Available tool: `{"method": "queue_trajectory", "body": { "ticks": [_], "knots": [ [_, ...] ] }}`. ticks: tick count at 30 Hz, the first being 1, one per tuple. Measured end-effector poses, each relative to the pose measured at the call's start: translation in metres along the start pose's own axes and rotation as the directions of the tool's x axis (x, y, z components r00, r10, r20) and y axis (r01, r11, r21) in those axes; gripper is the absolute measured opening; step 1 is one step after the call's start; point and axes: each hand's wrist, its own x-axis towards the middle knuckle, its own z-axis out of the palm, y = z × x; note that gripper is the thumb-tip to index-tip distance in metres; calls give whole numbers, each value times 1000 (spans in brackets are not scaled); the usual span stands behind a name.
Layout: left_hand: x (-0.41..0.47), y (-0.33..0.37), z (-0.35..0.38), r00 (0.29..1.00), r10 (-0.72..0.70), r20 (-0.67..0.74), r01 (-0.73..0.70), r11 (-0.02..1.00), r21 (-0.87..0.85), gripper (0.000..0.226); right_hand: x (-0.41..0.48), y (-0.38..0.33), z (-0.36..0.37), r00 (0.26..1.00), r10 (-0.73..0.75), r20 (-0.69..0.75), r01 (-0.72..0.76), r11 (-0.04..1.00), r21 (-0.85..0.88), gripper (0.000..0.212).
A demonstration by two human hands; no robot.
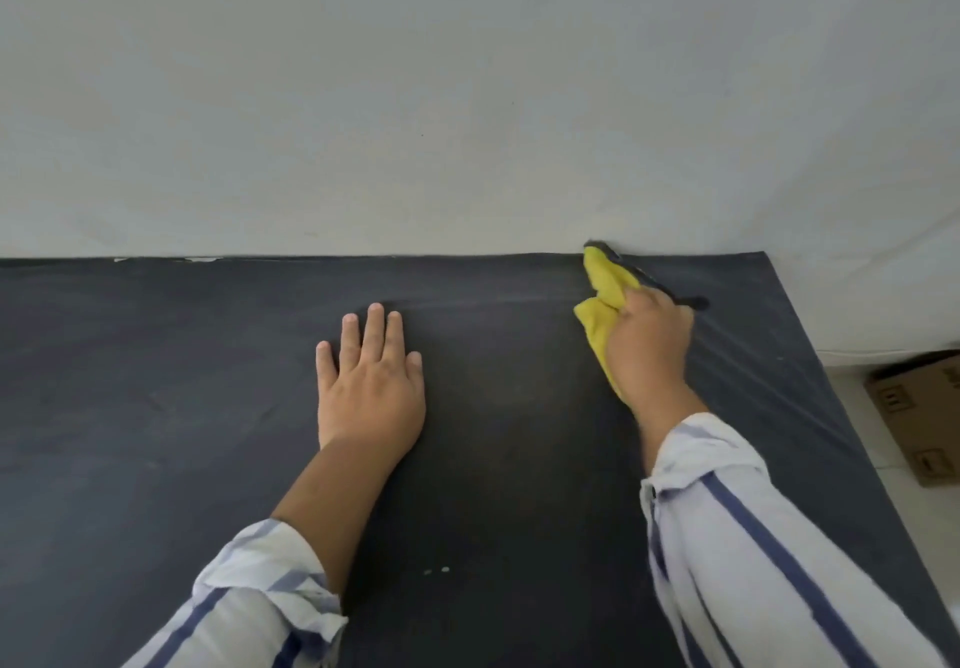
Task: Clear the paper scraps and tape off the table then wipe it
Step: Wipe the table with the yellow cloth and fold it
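Wiping step: cloth [605,288] clamped in right hand [647,350] at far edge of table [156,407]; left hand [371,381] pressed flat, fingers straight. Next, near specks [444,569] judged to need wiping

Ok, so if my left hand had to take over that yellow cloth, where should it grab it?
Probably the bunched end of the yellow cloth that pokes out past the right hand toward the wall. Come from the left, over the table: that side is uncovered, while the right hand grips the nearer part.
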Motion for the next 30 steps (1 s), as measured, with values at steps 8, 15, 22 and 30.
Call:
{"method": "queue_trajectory", "body": {
  "ticks": [8, 15, 22, 30],
  "knots": [
    [8, 1, 2, 1000, -7, -14, 6, 1000, -10, 55, -34, -105, 18, 881, -471, 38, 454, 867, 205, 34],
    [5, 28, 3, 996, -84, 8, 85, 996, -20, 56, 25, 58, -21, 997, 83, -4, -83, 996, 33, 69],
    [-20, 119, 27, 995, 82, 53, -79, 995, -66, 56, -50, 24, 1, 894, -441, 76, 425, 890, 166, 36],
    [-10, 138, 29, 997, 53, 58, -51, 998, -40, 55, 11, 92, -30, 994, -108, -29, 107, 993, -44, 63]
  ]
}}
